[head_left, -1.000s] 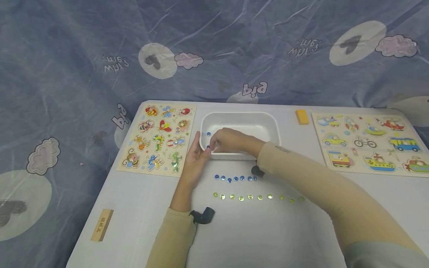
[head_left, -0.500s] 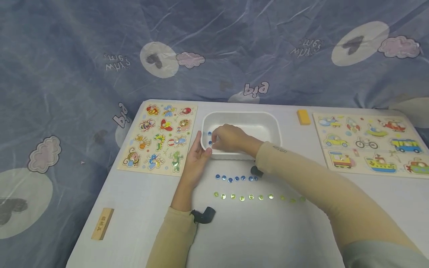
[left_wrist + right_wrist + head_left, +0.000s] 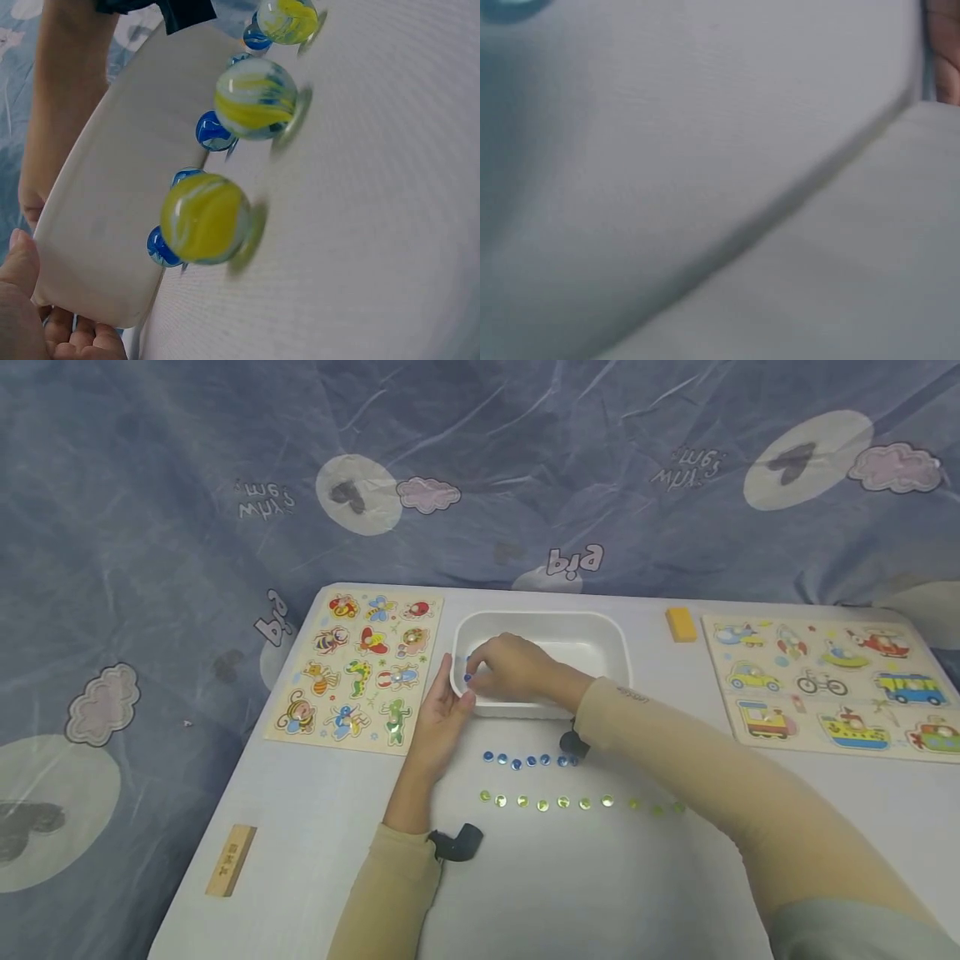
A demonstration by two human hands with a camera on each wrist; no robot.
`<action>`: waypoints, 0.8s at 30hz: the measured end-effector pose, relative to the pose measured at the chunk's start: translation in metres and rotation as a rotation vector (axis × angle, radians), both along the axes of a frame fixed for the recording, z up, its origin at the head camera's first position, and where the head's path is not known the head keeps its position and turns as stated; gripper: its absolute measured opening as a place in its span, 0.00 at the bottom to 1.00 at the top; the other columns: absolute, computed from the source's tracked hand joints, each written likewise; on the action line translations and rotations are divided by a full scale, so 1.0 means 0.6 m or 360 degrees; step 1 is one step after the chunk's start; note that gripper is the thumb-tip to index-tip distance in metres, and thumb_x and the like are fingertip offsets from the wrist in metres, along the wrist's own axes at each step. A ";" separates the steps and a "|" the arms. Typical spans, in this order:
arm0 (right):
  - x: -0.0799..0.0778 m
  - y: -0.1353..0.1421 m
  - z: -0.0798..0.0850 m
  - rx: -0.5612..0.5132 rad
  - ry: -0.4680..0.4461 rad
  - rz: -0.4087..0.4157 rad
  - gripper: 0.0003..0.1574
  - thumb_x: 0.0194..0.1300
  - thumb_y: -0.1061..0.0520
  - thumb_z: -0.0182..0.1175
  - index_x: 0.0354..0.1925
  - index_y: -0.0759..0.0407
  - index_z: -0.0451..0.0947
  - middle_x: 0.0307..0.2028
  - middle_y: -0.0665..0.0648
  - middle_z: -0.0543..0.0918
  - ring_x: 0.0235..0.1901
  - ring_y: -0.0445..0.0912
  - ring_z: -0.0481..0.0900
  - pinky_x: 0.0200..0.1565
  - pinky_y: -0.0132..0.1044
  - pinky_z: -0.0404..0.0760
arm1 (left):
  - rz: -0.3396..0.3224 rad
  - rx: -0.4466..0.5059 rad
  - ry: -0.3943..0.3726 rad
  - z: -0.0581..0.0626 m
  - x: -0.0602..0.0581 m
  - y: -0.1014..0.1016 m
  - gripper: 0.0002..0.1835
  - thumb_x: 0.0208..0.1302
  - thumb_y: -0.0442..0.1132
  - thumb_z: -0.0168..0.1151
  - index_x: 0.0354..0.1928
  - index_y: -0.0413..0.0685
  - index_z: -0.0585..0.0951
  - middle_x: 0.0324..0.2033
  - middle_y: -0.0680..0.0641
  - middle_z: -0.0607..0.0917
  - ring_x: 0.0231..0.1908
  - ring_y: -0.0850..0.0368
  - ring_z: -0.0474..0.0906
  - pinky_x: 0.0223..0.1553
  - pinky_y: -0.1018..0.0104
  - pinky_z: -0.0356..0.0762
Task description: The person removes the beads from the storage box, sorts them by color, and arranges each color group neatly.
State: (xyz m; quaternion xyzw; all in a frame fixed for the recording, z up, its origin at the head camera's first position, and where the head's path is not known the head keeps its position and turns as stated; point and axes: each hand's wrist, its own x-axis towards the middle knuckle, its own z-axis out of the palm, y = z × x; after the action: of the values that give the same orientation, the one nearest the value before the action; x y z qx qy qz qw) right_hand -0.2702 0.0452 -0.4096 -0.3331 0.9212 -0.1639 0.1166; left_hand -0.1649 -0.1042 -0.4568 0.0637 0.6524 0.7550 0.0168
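A white plastic tub [image 3: 617, 652] stands at the back middle of the table. My left hand [image 3: 437, 727] grips its near left corner; in the left wrist view the thumb lies on the rim and fingers curl beneath the tub [image 3: 142, 142]. Inside the tub, my right hand [image 3: 517, 668] has its curled fingertips on a blue marble [image 3: 467, 677] close to the left wall. A second blue marble behind it is mostly covered by the fingers. In front of the tub runs a row of blue marbles [image 3: 532, 761], and nearer me a row of yellow-green marbles [image 3: 563, 802].
An insect picture puzzle board [image 3: 352, 672] lies left of the tub, a vehicle puzzle board [image 3: 825, 685] far right. A yellow block [image 3: 681, 624] sits at the back right, and a wooden block [image 3: 231, 861] near the left table edge. Patterned cloth [image 3: 480, 468] hangs behind.
My right hand has drawn back slightly from the left corner, then come back to the blue marble, which has shifted a little along the tub's left side. My left hand has kept its grip.
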 end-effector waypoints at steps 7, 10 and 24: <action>0.028 0.046 0.056 -0.0175 0.0081 0.0004 0.14 0.58 0.42 0.65 0.41 0.44 0.85 0.15 0.51 0.70 0.21 0.43 0.66 0.26 0.34 0.71 | 0.0026 -0.0047 0.0035 -0.006 0.000 0.003 0.39 0.69 0.36 0.52 0.75 0.54 0.44 0.75 0.55 0.46 0.74 0.55 0.44 0.72 0.68 0.54; 0.056 0.080 0.081 -0.0172 0.0085 -0.0104 0.15 0.58 0.40 0.64 0.42 0.41 0.84 0.18 0.46 0.75 0.23 0.42 0.67 0.28 0.32 0.70 | 0.0040 -0.0065 0.0034 -0.008 -0.001 0.006 0.39 0.69 0.38 0.52 0.75 0.55 0.44 0.75 0.57 0.47 0.74 0.55 0.44 0.72 0.70 0.53; 0.182 0.257 0.086 -0.0153 -0.0212 -0.0429 0.11 0.55 0.41 0.67 0.39 0.34 0.84 0.09 0.45 0.54 0.12 0.38 0.50 0.14 0.28 0.57 | 0.0063 -0.0090 0.0021 -0.003 0.002 0.008 0.39 0.68 0.37 0.53 0.75 0.53 0.44 0.75 0.56 0.47 0.74 0.55 0.44 0.73 0.65 0.52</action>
State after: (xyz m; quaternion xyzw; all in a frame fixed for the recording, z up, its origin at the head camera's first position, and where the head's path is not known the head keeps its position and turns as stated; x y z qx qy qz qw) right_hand -0.1610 0.1996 -0.3583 -0.2002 0.9388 -0.2437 0.1384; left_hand -0.1638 -0.0994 -0.4587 0.0552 0.6746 0.7361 -0.0007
